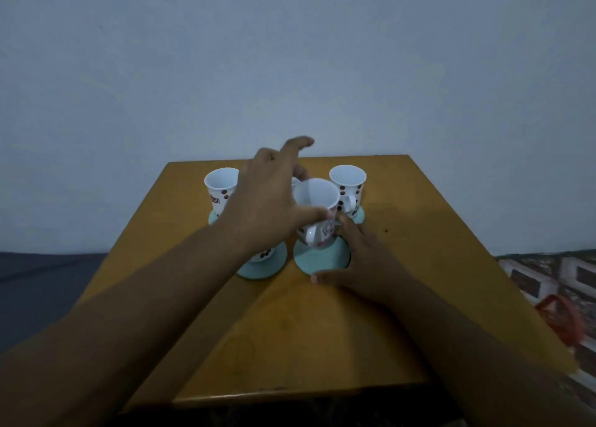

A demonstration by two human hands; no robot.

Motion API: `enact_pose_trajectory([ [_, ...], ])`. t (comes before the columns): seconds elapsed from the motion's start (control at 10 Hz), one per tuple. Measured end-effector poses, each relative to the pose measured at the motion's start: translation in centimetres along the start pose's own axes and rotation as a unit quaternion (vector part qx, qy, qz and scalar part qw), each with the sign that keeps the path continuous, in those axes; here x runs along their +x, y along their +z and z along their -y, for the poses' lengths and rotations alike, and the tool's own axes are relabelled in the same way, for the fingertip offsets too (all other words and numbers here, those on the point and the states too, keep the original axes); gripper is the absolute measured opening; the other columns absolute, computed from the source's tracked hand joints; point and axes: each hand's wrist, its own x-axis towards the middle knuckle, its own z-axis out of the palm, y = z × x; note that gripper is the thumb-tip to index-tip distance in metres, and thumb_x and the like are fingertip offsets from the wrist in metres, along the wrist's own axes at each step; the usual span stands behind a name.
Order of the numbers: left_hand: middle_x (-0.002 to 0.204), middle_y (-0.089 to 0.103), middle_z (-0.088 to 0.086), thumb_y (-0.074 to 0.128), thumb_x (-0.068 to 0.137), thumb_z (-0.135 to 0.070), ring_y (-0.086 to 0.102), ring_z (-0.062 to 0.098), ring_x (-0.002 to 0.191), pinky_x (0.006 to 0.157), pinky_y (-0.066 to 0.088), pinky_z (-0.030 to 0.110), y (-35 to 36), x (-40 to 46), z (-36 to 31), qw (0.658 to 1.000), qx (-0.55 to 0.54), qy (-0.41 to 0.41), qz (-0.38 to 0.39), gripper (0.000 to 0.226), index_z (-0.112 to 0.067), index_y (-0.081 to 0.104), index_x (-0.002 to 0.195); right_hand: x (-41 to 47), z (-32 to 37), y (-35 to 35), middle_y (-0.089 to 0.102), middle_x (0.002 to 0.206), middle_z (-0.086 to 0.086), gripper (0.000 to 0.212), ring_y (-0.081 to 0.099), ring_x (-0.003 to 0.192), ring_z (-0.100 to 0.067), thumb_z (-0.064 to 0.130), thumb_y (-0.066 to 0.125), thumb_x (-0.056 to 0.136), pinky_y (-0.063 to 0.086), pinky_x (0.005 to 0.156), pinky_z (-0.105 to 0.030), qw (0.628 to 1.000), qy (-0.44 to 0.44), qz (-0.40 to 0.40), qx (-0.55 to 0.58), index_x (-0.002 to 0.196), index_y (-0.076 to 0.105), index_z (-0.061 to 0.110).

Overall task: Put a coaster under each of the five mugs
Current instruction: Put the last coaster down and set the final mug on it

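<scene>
I see my left hand point(264, 197) gripping the front mug point(317, 213) by its rim, tilted over a teal coaster point(317, 259). Right hand point(361, 259) rests flat, fingers spread, on coaster's edge & table point(322, 330). Two rear mugs, back-left point(221, 191) & back-right point(348, 188), sit on coasters.

Dim, bluish light; soft motion blur on hands; wide-angle stretch at edges.
</scene>
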Motion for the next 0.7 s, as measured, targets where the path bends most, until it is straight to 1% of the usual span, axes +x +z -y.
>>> enact_pose_trajectory([
  [0.1, 0.114, 0.066, -0.014, 0.079, 0.066, -0.062, 0.043, 0.016, 0.126, 0.1, 0.033, 0.036, 1.5, -0.4, -0.1, 1.0, 0.024, 0.014, 0.003, 0.108, -0.034, 0.026, 0.156, 0.2, -0.6, 0.3, 0.035, 0.163, 0.002, 0.13, 0.036, 0.144, -0.023, 0.085, 0.075, 0.058, 0.039, 0.114, -0.051, 1.0, -0.007, -0.011, 0.008, 0.161, 0.012, 0.036],
  [0.2, 0.115, 0.068, -0.014, 0.076, 0.069, -0.064, 0.042, 0.017, 0.131, 0.107, 0.028, 0.04, 2.5, -0.5, 0.1, 0.998, 0.05, 0.013, 0.021, 0.11, -0.031, 0.022, 0.158, 0.4, -0.9, 0.4, 0.038, 0.16, 0.005, 0.127, 0.038, 0.141, -0.02, 0.083, 0.076, 0.058, 0.041, 0.112, -0.048, 1.0, -0.022, -0.021, 0.006, 0.16, 0.016, 0.036],
  [0.3, 0.118, 0.068, -0.013, 0.074, 0.073, -0.064, 0.042, 0.017, 0.133, 0.11, 0.024, 0.041, 3.0, -0.6, 0.2, 0.998, 0.062, 0.012, 0.02, 0.108, -0.028, 0.02, 0.16, 0.5, -1.1, 0.6, 0.039, 0.16, 0.006, 0.126, 0.039, 0.14, -0.02, 0.082, 0.076, 0.058, 0.041, 0.112, -0.049, 0.999, -0.033, -0.023, 0.011, 0.16, 0.018, 0.036],
  [0.4, 0.126, 0.066, -0.012, 0.071, 0.074, -0.067, 0.042, 0.018, 0.134, 0.111, 0.021, 0.041, 3.1, -0.6, 0.3, 0.996, 0.078, 0.025, 0.022, 0.11, -0.027, 0.016, 0.161, 0.6, -1.2, 0.7, 0.041, 0.157, 0.006, 0.125, 0.04, 0.138, -0.019, 0.084, 0.074, 0.057, 0.042, 0.111, -0.05, 0.999, -0.029, -0.023, 0.003, 0.159, 0.019, 0.037],
  [0.5, 0.144, 0.057, -0.008, 0.055, 0.076, -0.079, 0.036, 0.019, 0.141, 0.115, 0.023, 0.046, 2.4, -1.5, 0.1, 0.996, 0.084, 0.022, 0.032, 0.108, -0.029, 0.012, 0.162, 0.3, -1.0, 0.5, 0.04, 0.158, 0.005, 0.125, 0.039, 0.139, -0.019, 0.082, 0.075, 0.06, 0.041, 0.112, -0.048, 0.999, -0.027, -0.022, -0.009, 0.16, 0.019, 0.033],
  [0.6, 0.15, 0.05, -0.011, 0.048, 0.086, -0.073, 0.036, 0.014, 0.141, 0.111, 0.034, 0.043, 0.0, -3.6, 1.0, 0.999, 0.035, 0.014, -0.031, 0.091, -0.03, 0.021, 0.161, -0.2, -0.4, 0.1, 0.037, 0.16, 0.007, 0.129, 0.037, 0.142, -0.016, 0.08, 0.08, 0.058, 0.04, 0.114, -0.045, 0.999, -0.035, -0.021, -0.006, 0.161, 0.017, 0.034],
  [0.7, 0.143, 0.047, -0.018, 0.047, 0.09, -0.069, 0.041, 0.01, 0.136, 0.106, 0.037, 0.034, -3.0, -8.7, 3.2, 0.993, -0.005, -0.018, -0.119, 0.069, -0.046, 0.029, 0.153, -0.9, 0.1, -1.1, 0.027, 0.16, 0.023, 0.129, 0.03, 0.145, -0.007, 0.082, 0.08, 0.057, 0.033, 0.117, -0.037, 0.999, -0.018, -0.019, 0.038, 0.16, 0.013, 0.041],
])
